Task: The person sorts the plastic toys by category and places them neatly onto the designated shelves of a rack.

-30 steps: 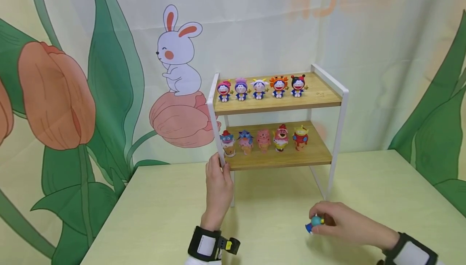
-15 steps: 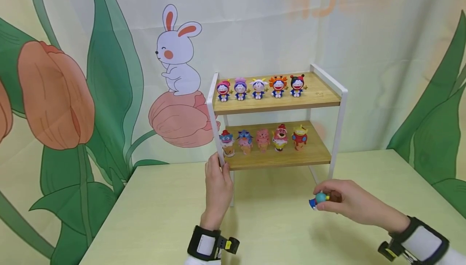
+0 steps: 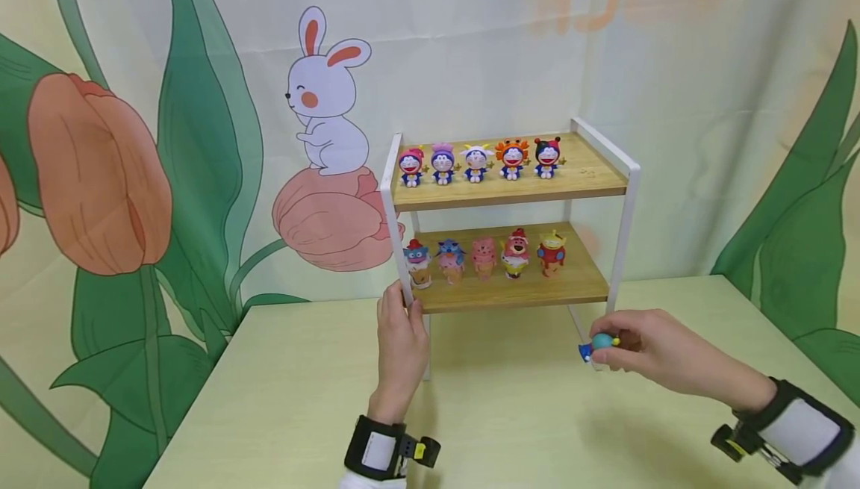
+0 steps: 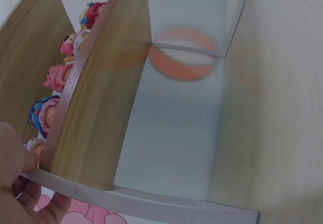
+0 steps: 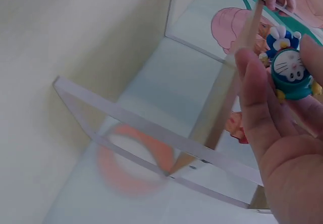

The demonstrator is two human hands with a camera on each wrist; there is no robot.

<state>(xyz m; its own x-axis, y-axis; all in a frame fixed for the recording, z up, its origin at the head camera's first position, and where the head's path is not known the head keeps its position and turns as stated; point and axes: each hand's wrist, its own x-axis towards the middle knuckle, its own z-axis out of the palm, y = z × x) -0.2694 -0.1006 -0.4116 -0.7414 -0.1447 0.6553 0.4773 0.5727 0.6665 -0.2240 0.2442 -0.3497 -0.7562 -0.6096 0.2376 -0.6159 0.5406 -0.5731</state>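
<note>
A two-tier rack with wooden boards and a white metal frame stands on the table. My left hand grips its left front post at the lower board, thumb on the near side and fingers around the outside. My right hand pinches a small toy figurine, held sideways near the right front leg below the lower board. In the right wrist view the figurine shows a white whiskered face, a teal hood and a blue body, its head pointing down in that view.
Several blue-bodied figurines in varied hats line the upper board, leaving bare wood at its right. On the lower board several ice-cream-cone figurines stand in a row. A printed curtain hangs behind the pale table.
My right hand has risen from close over the table and moved slightly right and toward the rack, carrying the figurine. The left hand stays on the post.
</note>
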